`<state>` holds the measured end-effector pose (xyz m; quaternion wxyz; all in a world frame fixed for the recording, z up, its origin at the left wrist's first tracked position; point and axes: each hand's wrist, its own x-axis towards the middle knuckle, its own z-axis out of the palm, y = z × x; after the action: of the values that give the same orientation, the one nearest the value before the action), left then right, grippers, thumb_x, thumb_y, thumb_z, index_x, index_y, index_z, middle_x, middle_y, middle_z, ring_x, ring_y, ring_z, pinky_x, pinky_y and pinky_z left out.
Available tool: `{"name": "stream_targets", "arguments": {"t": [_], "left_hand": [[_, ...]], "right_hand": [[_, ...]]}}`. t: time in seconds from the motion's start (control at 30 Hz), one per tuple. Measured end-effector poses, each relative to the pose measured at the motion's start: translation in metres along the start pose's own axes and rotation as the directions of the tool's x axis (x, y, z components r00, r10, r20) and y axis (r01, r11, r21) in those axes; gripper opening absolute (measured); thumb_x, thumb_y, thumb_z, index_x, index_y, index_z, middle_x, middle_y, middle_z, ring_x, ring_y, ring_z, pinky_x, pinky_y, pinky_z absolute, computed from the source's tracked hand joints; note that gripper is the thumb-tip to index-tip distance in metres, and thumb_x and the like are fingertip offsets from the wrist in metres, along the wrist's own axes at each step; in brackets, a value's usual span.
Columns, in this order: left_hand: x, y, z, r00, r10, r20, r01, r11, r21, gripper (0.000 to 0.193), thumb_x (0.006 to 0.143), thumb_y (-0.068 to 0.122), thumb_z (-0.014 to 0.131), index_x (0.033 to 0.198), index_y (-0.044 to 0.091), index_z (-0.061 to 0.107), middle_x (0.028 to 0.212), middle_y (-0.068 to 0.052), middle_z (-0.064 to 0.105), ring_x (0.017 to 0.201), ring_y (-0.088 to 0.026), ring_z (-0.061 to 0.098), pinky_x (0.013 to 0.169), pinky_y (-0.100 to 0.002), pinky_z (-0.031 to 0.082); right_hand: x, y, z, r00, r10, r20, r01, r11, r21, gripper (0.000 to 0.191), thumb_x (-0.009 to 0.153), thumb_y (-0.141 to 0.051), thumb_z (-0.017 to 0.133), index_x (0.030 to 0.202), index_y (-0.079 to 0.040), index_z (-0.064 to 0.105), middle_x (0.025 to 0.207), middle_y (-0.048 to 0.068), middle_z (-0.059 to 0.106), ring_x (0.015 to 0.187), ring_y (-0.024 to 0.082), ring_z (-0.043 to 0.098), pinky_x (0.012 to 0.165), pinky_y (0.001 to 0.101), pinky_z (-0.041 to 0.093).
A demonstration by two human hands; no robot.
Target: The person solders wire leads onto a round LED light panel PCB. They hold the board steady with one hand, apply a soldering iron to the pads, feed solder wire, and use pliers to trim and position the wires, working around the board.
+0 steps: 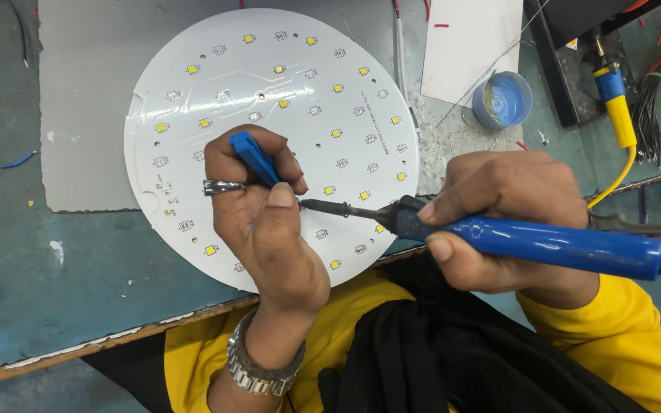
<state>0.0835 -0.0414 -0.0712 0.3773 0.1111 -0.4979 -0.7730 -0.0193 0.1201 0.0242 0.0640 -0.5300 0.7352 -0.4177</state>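
Both hands (269, 206) over round board (193, 99)

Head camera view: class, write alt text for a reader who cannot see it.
A right hand holds a blue soldering iron to a round white LED board, while the left hand grips blue tweezers at the tip.

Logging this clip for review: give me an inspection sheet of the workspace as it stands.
Surface: teal bench, grey mat.
Job's things: round white LED board; blue soldering iron, tip at board.
Clutter: small blue pot, white sheet, wire scraps.
Grippers: left hand pinches blue tweezers; right hand grips iron.
Cables: yellow lead, dark wire bundle.
Surroundings: nothing seen.
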Motion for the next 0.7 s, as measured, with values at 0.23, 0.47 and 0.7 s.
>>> {"name": "stream_targets", "arguments": {"t": [0.23, 0.47, 0.7], "left_hand": [[-0.0001, 0.0005, 0.0002, 1.000, -0.007, -0.007, 0.007, 1.000, 0.003, 0.034, 0.097, 0.022, 0.052, 0.121, -0.002, 0.051, 0.094, -0.006, 0.049, 0.082, -0.011, 0.042, 0.079, -0.025, 0.040], [-0.0001, -0.0001, 0.0001, 1.000, -0.009, -0.011, 0.009, 1.000, 0.000, 0.034, 0.098, 0.023, 0.052, 0.120, -0.002, 0.050, 0.095, -0.007, 0.049, 0.083, -0.011, 0.043, 0.079, -0.026, 0.040], [0.0005, 0.0005, 0.0009, 1.000, -0.015, -0.013, 0.015, 1.000, -0.008, 0.034, 0.097, 0.023, 0.052, 0.120, -0.002, 0.050, 0.095, -0.007, 0.049, 0.083, -0.011, 0.043, 0.079, -0.026, 0.040]], "right_hand": [[0.0026, 0.0001, 0.0020, 1.000, -0.026, 0.011, 0.027, 0.998, -0.056, 0.022, 0.088, -0.020, 0.072, 0.086, -0.004, 0.057, 0.075, 0.005, 0.069, 0.057, 0.014, 0.062, 0.054, 0.0272, 0.047], [0.0020, 0.0002, 0.0010, 1.000, -0.013, 0.001, 0.013, 0.998, -0.058, 0.022, 0.087, -0.019, 0.072, 0.085, -0.004, 0.056, 0.073, 0.005, 0.069, 0.055, 0.014, 0.061, 0.053, 0.0274, 0.046], [0.0006, 0.0016, -0.0026, 1.000, 0.000, 0.005, 0.000, 0.999, -0.035, 0.023, 0.087, -0.018, 0.072, 0.086, -0.003, 0.056, 0.072, 0.006, 0.068, 0.055, 0.014, 0.062, 0.053, 0.0272, 0.047]]}}
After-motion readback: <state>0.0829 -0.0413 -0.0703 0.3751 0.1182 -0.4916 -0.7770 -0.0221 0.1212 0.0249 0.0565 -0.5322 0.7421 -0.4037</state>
